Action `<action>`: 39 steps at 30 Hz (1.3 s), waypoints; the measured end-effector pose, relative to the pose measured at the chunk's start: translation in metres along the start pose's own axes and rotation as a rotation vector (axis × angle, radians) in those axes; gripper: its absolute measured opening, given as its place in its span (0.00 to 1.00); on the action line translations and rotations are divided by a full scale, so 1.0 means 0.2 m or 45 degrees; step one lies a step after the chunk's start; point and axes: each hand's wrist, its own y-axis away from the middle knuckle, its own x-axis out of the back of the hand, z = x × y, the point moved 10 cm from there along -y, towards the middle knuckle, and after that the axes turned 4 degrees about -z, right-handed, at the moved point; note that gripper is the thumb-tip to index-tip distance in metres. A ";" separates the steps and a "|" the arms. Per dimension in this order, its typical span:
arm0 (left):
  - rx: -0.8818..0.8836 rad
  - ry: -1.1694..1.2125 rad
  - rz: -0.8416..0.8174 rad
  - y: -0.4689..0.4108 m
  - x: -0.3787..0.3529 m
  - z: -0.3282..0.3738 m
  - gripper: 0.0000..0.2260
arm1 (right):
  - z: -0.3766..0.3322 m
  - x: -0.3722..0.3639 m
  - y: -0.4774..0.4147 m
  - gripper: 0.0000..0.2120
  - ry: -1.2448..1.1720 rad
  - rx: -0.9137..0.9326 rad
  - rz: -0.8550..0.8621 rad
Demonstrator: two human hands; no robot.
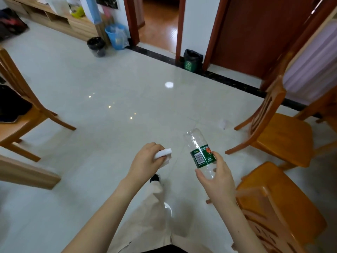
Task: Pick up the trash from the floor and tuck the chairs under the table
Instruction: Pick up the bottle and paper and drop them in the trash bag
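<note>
My right hand [218,177] grips an empty clear plastic bottle [199,150] with a green label, its base pointing away from me. My left hand [146,160] is closed on a crumpled white paper [165,154]. A small pale scrap [224,123] lies on the tiled floor ahead, near the right chair's legs. Two wooden chairs stand on my right: one [277,132] further off, one [277,207] close by my right arm. The table [310,61] with a pale cloth runs along the far right edge. A third chair [16,106] is at the left.
A blue bin [115,36], a black bin [96,46] and a dark green-marked bin [192,60] stand by the far wall. A low wooden shelf unit [54,17] lines the back left. A wooden plank [27,172] juts in at the lower left. My leg and shoe [155,178] are below.
</note>
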 end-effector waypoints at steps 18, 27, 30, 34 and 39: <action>-0.121 -0.047 -0.037 -2.05 0.47 -0.24 0.01 | -0.46 -0.21 -2.00 0.31 -0.024 -0.053 0.073; -0.011 -0.035 -0.061 -3.19 0.41 -0.29 0.02 | -0.41 -0.18 -3.22 0.34 0.042 -0.045 0.023; -0.008 -0.013 -0.006 -3.60 0.50 -0.20 0.03 | -0.45 -0.10 -3.63 0.34 0.049 -0.018 0.036; -0.038 -0.042 0.045 -4.10 0.60 -0.13 0.04 | -0.51 -0.03 -4.14 0.33 0.062 -0.008 0.038; -0.031 -0.080 0.031 -4.69 0.61 -0.22 0.04 | -0.52 -0.11 -4.69 0.32 0.031 -0.069 0.031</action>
